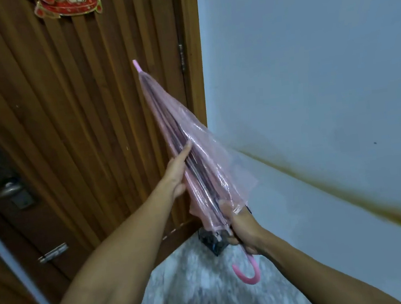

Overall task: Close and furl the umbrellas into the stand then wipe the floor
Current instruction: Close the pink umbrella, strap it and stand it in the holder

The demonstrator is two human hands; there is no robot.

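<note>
A closed pink see-through umbrella (194, 152) points up and to the left, its tip near the door's hinge side. My right hand (242, 230) grips the shaft just above the pink hooked handle (248, 272). My left hand (178, 173) lies flat along the canopy's left side, fingers stretched up the folds, pressing the loose plastic. The canopy hangs in loose folds, not wound tight. Behind the umbrella's lower end, a dark stand (212, 244) sits in the floor corner, mostly hidden.
A ribbed wooden door (76, 116) with a metal lock plate and knob (9, 188) fills the left. A pale wall (311, 75) with a brown skirting line stands to the right. Grey marbled floor (199, 291) lies below my arms.
</note>
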